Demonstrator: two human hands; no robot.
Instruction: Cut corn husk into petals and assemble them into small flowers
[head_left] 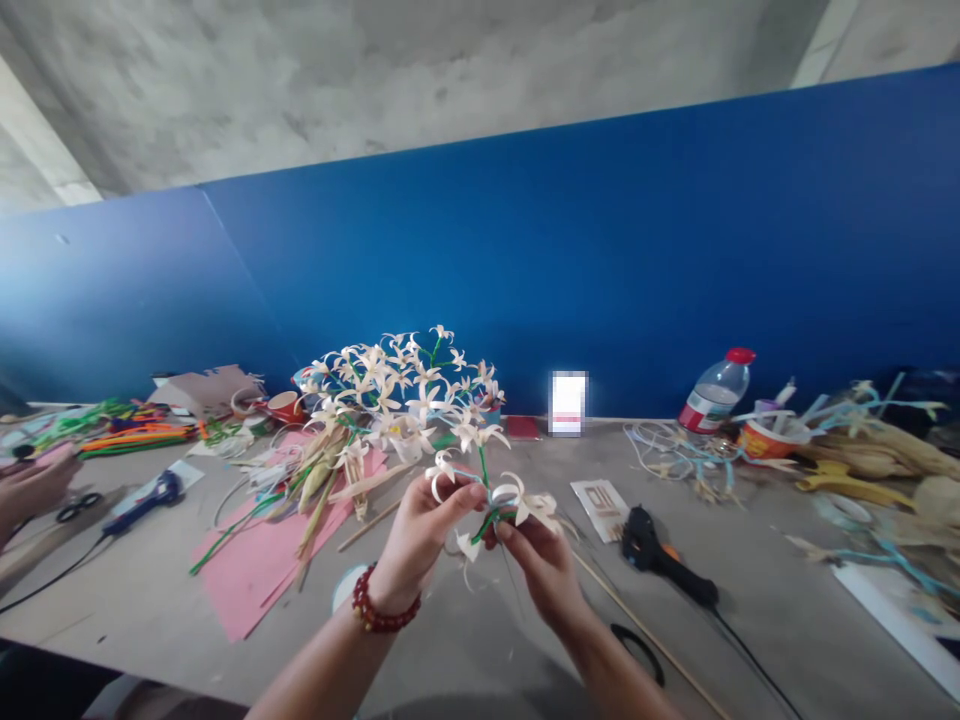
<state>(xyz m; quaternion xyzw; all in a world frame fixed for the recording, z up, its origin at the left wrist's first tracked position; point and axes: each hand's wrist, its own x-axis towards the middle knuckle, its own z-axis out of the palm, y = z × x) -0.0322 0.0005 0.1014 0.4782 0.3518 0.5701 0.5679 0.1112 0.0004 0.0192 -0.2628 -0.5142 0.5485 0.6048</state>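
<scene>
Flower spray (483, 466), white-petalled and green-stemmed, is up in both hands before the blue panel (525, 260) and over the grey table (442, 655)! Pink paper (244, 575) spreads left, a white flower bunch (382, 385) fans out beyond, with the red-capped bottle (716, 395) and black glue gun (667, 565) over right. Look at that grip: left hand (427, 525) pinching the spray, right hand (541, 565) grasping it by thumb and fingers slightly lower.

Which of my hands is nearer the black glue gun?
Your right hand: it is left of the black glue gun, and your left hand is farther left.
</scene>
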